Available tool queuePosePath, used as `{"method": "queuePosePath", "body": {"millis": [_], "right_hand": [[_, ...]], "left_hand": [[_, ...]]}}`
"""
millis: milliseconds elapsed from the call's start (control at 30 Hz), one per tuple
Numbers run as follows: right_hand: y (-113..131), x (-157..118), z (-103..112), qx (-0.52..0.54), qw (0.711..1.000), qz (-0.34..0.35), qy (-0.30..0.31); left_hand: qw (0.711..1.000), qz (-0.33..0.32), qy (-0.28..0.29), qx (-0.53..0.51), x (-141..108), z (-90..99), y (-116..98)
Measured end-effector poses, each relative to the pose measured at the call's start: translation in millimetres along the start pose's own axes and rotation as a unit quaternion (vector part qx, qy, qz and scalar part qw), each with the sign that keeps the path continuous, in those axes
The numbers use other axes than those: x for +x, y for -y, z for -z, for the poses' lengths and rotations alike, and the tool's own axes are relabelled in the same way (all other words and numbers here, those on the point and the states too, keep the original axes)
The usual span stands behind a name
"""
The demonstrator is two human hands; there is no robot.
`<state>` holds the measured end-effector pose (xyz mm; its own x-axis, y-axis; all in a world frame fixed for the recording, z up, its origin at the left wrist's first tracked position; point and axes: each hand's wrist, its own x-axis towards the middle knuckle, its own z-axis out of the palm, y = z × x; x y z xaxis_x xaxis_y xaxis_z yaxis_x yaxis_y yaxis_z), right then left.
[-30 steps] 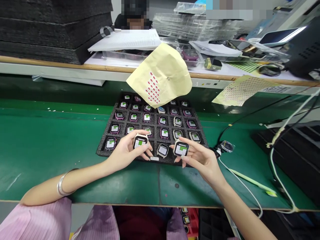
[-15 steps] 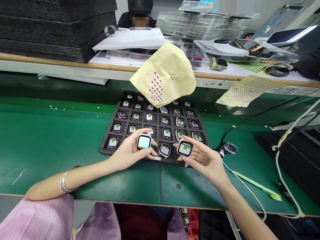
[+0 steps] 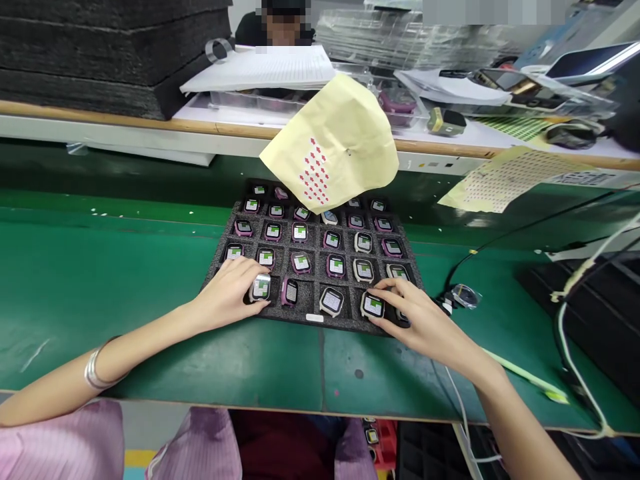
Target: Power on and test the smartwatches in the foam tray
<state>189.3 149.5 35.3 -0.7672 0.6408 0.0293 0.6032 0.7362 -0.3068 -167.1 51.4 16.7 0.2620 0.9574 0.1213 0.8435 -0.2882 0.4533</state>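
Note:
A black foam tray (image 3: 350,321) with rows of square smartwatches lies on the green bench. My left hand (image 3: 225,293) pinches a pale-cased smartwatch (image 3: 261,287) between thumb and fingers at the tray's front row, left side. Its screen shows green and white. Beside it a purple watch (image 3: 289,291) sits tilted in its compartment. My right hand (image 3: 417,317) grips another pale smartwatch (image 3: 373,305) by its edges in a front-row compartment farther right. Between the hands lies a pale watch (image 3: 331,301) with a whitish screen. My right fingers partly cover one more watch at the corner.
A yellow sticker sheet with red arrows (image 3: 345,147) hangs from the shelf edge over the tray's back rows. Black foam blocks (image 3: 100,60) and papers (image 3: 265,70) are on the shelf. Cables (image 3: 557,333) and a light-green stick-like tool (image 3: 530,379) lie right.
Both hands have come down to the tray with watches. My left hand moved left, and the watch in it shows green and white instead of cyan. My right hand lowered its watch into a compartment.

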Motion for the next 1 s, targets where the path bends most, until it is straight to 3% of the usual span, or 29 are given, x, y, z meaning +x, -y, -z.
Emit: {"method": "queuePosePath", "body": {"millis": [133,233,367,500,600,733,833,900,1000], "right_hand": [[16,4,6,-0.029,0.999,0.018,-0.005],[41,21,1,-0.014,0.999,0.047,-0.007],[67,50,-11,-0.129,0.990,0.042,0.029],[70,61,-18,-0.191,0.979,0.049,0.058],[64,57,-24,-0.157,0.987,0.022,0.029],[52,42,-25,0.041,0.996,-0.027,-0.071],[47,31,-16,0.259,0.958,-0.039,-0.115],[46,26,-12,0.394,0.911,-0.049,-0.111],[52,27,-13,0.558,0.822,-0.093,-0.068]], "left_hand": [[0.997,-0.040,0.023,0.069,4,5.6,-3],[0.991,-0.080,0.035,0.099,14,5.8,-20],[0.972,-0.091,0.083,0.201,36,-1.4,-47],[0.956,-0.096,0.145,0.238,54,-8.6,-62],[0.958,-0.088,0.163,0.221,54,-11.1,-62],[0.991,-0.051,0.109,0.060,41,-10.6,-47],[0.988,0.002,0.030,-0.150,33,-4.8,-37],[0.948,0.045,0.010,-0.315,31,0.9,-36],[0.841,0.103,0.038,-0.529,31,7.7,-43]]}}
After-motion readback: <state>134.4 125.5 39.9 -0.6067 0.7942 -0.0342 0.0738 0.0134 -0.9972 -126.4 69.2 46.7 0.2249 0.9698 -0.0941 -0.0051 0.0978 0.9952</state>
